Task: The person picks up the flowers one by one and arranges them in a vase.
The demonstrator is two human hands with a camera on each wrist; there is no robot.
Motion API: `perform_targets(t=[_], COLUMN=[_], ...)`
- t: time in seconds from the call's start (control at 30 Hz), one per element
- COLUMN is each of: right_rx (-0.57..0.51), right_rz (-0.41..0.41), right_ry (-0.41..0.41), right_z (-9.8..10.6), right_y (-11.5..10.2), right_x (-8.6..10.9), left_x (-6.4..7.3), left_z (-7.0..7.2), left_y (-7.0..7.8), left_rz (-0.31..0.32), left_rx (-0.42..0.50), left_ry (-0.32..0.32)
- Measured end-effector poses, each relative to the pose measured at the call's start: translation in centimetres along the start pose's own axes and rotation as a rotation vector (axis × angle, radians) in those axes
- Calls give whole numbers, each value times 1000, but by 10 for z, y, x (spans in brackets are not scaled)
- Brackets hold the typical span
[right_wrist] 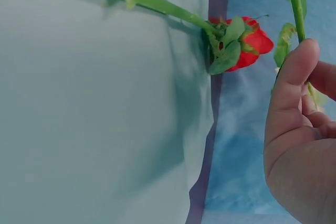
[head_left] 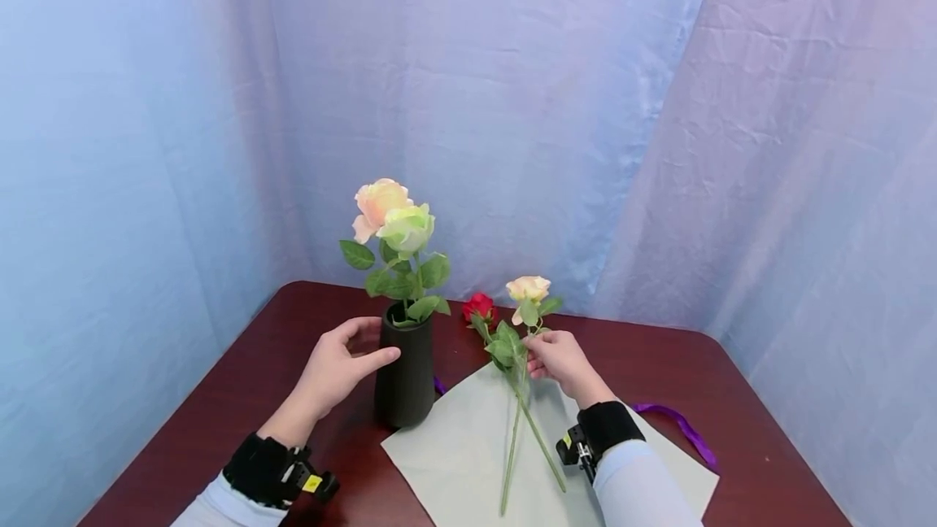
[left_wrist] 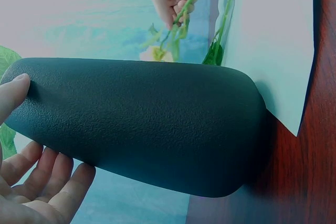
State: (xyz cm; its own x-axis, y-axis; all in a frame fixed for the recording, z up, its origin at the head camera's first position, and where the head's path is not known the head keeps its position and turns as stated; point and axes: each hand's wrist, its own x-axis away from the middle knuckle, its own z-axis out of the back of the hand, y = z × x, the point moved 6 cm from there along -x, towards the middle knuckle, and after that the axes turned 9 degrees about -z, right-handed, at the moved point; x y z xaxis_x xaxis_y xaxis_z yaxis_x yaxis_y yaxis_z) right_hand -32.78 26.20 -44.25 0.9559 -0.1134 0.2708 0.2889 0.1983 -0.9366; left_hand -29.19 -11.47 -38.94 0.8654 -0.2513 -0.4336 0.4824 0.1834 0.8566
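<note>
A dark, textured vase (head_left: 405, 376) stands upright at the left edge of the paper, holding a peach rose (head_left: 382, 203) and a pale green rose (head_left: 407, 229). My left hand (head_left: 339, 366) grips the vase near its rim, with the thumb (left_wrist: 13, 94) on one side and the fingers (left_wrist: 65, 184) round the other. Between thumb and fingers, my right hand (head_left: 558, 360) pinches the stem of a cream rose (head_left: 529, 289); this stem (right_wrist: 295, 6) is raised above the paper. A red rose (head_left: 479, 309) lies beside it, its stem (right_wrist: 157, 4) crossing the paper.
A pale grey-green sheet of wrapping paper (head_left: 468, 450) covers the front middle of the dark red wooden table (head_left: 322, 303). Purple ribbon (head_left: 684, 427) pokes out at the paper's right side. Blue-lilac curtains (head_left: 476, 88) hang behind and at both sides.
</note>
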Motion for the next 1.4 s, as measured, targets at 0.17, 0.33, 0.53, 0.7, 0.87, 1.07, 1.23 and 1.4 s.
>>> perform_targets(t=[0.17,0.33,0.53,0.7,0.87,1.07,1.23,1.4], right_rx=[-120,-189,-269,-331,-402,-505,-591,-624], right_rz=[30,66,108,133,162,183,195,236], right_ry=[9,17,13,20,54,94,108,93], right_z=[9,18,30,40,51,66,76,84], right_y=[-7,-17,-26,-33,-37,-39,-42,-49], right_x=[4,10,20,28,34,40,48,57], left_x=[-1,0,1,2,3,2,2,1], left_z=[-1,0,1,1,0,0,-1,-1], left_y=[4,3,1,3,3,2,2,3], left_rz=[-10,-5,4,8,10,9,2,-5], left_rx=[12,-1,-3,8,9,16,20,17], left_ry=[-3,3,4,8,11,11,9,10])
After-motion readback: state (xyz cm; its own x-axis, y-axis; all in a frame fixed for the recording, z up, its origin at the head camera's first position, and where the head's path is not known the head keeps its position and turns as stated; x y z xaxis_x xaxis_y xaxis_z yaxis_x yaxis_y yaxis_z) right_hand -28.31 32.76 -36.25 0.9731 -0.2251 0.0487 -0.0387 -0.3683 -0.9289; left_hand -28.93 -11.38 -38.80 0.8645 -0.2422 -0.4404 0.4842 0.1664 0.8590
